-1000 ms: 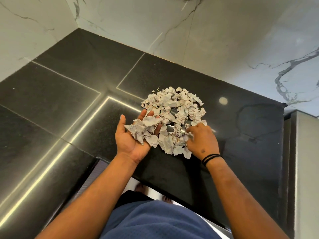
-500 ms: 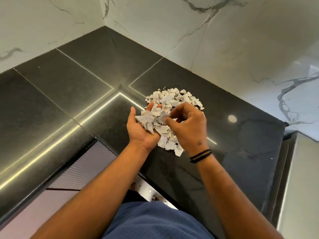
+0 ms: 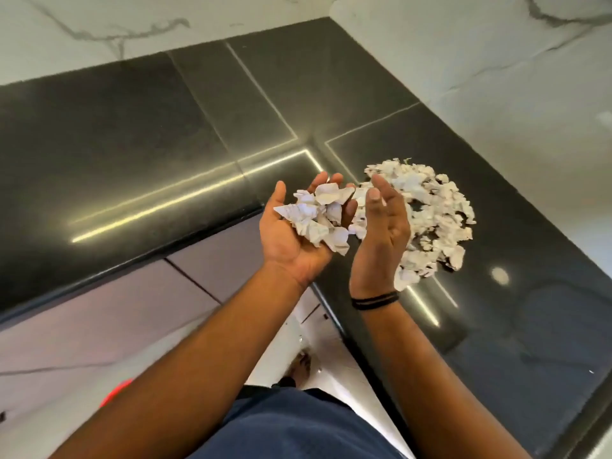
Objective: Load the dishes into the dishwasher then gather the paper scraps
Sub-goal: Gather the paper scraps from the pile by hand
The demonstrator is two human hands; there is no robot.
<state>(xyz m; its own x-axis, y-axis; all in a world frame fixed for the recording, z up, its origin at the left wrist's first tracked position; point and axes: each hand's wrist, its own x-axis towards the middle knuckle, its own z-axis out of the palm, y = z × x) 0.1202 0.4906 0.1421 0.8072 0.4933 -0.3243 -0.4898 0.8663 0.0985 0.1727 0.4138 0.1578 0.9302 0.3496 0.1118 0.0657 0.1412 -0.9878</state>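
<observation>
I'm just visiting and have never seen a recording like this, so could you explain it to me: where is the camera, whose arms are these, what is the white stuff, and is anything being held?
There is no machine here. A person wears a wide-angle camera on the head, looking forward and down, so you see their own two arms from above. It is the only view.

The left hand is turned palm up and cupped, carrying a handful of scraps, which are torn, crumpled bits of white paper. The right hand stands open on its edge beside it, fingers straight, holding nothing; it wears black bands at the wrist.

Behind the right hand lies the pile of paper scraps on a glossy black countertop, which runs into a corner of white marble wall. Below, you can glimpse the floor and the person's foot.
</observation>
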